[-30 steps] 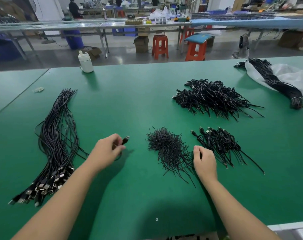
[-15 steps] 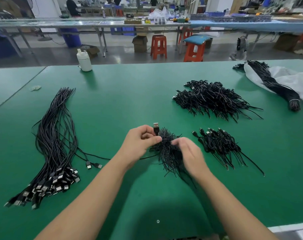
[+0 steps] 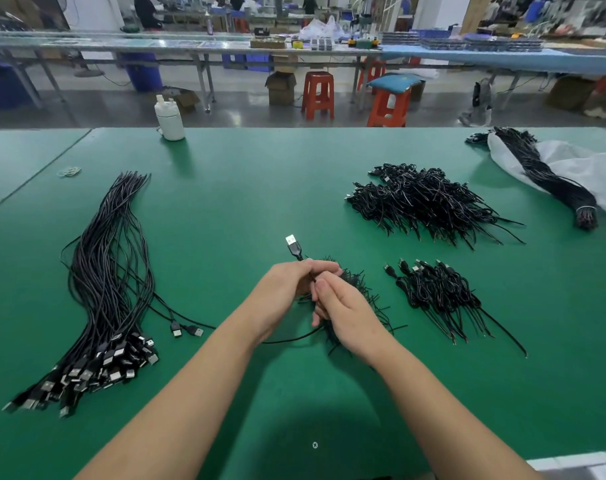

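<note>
While the cable [image 3: 292, 244] is being clamped in the left hand [image 3: 282, 293], the right hand's [image 3: 344, 315] curled grip untellable, its slack is being left to snag ties [image 3: 365, 295] at three o'clock.

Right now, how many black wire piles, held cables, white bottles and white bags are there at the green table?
Black wire piles: 5
USB cable in the left hand: 1
White bottle: 1
White bag: 1
Total: 8

Black cables [image 3: 111, 271], green table [image 3: 225, 188] (matte), orange stools [image 3: 317, 95]
</note>
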Action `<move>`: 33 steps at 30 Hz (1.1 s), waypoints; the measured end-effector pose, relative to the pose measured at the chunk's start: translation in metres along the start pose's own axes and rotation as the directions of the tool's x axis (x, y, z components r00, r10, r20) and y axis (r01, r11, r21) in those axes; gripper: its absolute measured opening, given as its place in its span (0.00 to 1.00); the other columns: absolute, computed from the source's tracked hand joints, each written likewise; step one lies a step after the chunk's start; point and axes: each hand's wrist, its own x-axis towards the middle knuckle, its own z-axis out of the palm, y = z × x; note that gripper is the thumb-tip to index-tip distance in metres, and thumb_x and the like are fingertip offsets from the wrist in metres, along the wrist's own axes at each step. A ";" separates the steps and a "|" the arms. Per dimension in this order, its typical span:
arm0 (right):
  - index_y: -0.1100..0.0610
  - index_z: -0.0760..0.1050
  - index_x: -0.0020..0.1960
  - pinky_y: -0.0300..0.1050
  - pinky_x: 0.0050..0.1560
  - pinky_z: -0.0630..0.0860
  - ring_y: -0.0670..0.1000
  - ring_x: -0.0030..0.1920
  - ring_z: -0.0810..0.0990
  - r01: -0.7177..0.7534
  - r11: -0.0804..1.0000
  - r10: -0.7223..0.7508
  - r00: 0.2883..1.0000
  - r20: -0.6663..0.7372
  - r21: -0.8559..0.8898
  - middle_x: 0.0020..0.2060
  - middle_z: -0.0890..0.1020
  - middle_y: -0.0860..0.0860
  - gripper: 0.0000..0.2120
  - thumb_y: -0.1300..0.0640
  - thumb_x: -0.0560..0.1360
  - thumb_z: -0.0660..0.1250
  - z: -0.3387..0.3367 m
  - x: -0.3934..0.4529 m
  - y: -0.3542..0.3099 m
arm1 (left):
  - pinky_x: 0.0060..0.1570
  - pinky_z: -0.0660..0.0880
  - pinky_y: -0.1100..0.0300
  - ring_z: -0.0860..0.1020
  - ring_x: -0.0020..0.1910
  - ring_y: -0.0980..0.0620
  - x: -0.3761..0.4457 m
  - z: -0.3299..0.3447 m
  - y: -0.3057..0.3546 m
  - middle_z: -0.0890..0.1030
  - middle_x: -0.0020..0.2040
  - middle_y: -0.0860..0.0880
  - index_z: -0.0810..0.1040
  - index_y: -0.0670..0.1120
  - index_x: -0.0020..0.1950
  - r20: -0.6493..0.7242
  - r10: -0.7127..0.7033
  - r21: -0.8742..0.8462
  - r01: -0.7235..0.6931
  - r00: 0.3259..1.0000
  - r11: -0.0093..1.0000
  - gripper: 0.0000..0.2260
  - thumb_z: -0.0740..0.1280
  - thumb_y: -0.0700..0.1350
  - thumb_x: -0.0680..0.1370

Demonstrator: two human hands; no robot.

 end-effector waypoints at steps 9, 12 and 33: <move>0.58 0.66 0.37 0.44 0.39 0.74 0.49 0.30 0.61 -0.302 0.810 0.228 0.952 0.205 0.502 0.31 0.54 0.53 0.17 0.52 0.83 0.55 0.018 -0.008 0.006 | 0.54 0.79 0.52 0.84 0.49 0.43 0.002 0.005 0.026 0.85 0.48 0.38 0.80 0.39 0.47 -0.224 0.180 -0.291 -0.242 0.958 0.926 0.19 0.51 0.44 0.85; 0.55 0.66 0.34 0.43 0.36 0.71 0.48 0.29 0.60 -0.403 0.590 0.273 0.915 0.297 0.700 0.26 0.58 0.48 0.18 0.49 0.81 0.56 0.014 -0.007 0.011 | 0.24 0.68 0.66 0.72 0.19 0.54 -0.010 -0.012 0.032 0.82 0.33 0.42 0.81 0.42 0.41 0.075 0.090 -0.398 -0.053 0.993 0.916 0.16 0.58 0.46 0.81; 0.54 0.66 0.36 0.39 0.28 0.56 0.46 0.27 0.55 -0.492 0.421 0.362 0.861 0.356 0.762 0.26 0.58 0.47 0.16 0.51 0.81 0.59 0.041 -0.013 0.048 | 0.18 0.65 0.67 0.65 0.17 0.60 -0.008 -0.057 0.010 0.78 0.29 0.49 0.80 0.40 0.47 0.063 -0.041 -0.545 0.069 0.997 0.836 0.14 0.57 0.44 0.82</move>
